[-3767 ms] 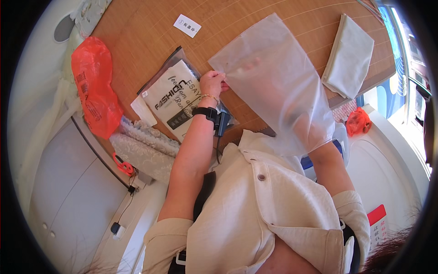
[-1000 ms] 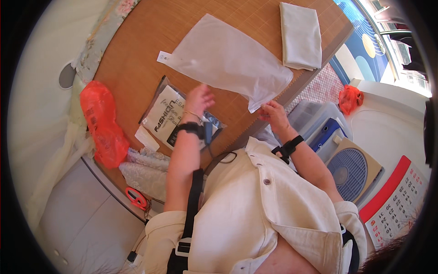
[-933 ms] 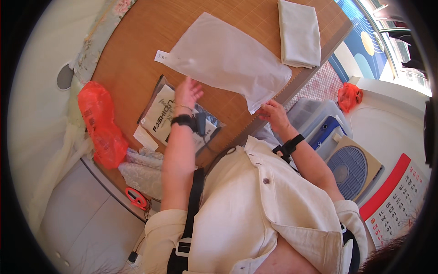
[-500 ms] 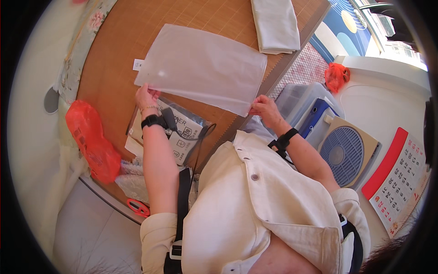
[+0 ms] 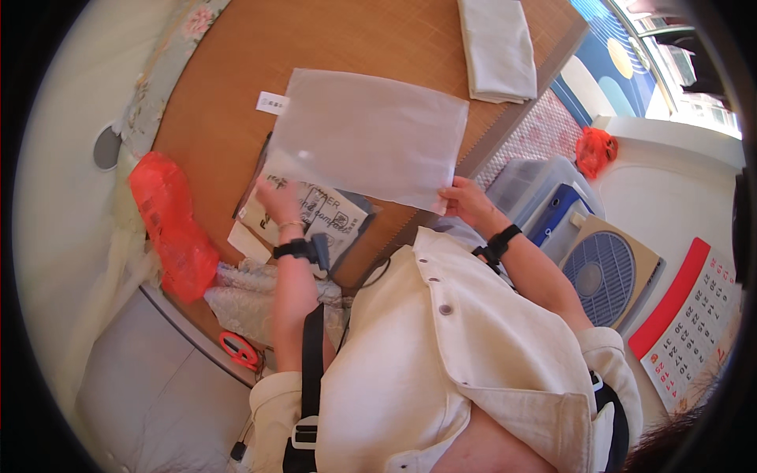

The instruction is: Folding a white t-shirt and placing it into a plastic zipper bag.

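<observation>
A frosted, translucent plastic bag or sheet (image 5: 367, 134) lies spread over the brown table. My right hand (image 5: 467, 202) pinches its near right corner. Close to the near left corner is my left hand (image 5: 280, 201), over a clear printed package (image 5: 331, 213); its fingers are blurred, so I cannot tell whether it grips the corner. A small white tag (image 5: 272, 102) pokes out beside the bag's left edge. Black straps with small devices are on both wrists.
A folded white cloth (image 5: 498, 51) lies at the far right of the table. Left are a red plastic bag (image 5: 173, 229), bubble wrap (image 5: 244, 303) and red-handled scissors (image 5: 239, 351). Right of the table are a clear bin (image 5: 516, 185), a fan (image 5: 599, 272) and a calendar (image 5: 686, 323).
The frosted bag looks flatter and lies lower in view. My left hand has shifted inward and nearer to me, over the printed package. My right hand still pinches its corner.
</observation>
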The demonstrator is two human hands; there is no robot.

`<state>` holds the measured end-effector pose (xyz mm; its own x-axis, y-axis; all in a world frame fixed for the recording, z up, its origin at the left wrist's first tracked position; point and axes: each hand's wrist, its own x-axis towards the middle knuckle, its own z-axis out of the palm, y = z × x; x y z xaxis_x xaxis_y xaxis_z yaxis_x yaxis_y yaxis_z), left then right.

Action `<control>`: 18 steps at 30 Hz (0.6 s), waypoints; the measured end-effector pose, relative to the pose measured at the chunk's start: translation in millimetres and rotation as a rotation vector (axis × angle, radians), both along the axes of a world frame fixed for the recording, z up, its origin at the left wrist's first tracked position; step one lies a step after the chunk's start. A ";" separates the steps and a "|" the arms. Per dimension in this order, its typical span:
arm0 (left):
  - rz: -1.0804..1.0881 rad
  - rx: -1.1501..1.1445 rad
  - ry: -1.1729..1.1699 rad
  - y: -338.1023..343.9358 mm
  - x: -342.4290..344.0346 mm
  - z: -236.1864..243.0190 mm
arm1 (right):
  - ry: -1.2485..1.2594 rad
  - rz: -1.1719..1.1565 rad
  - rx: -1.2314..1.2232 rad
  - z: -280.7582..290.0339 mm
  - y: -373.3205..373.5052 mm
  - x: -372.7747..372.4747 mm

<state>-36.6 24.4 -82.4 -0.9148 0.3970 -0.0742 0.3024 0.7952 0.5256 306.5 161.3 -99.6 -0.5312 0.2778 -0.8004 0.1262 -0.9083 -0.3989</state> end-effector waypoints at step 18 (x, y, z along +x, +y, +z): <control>-0.799 0.443 -0.050 10.9 94.1 130.3 | 0.213 0.213 0.363 -50.0 26.6 -34.8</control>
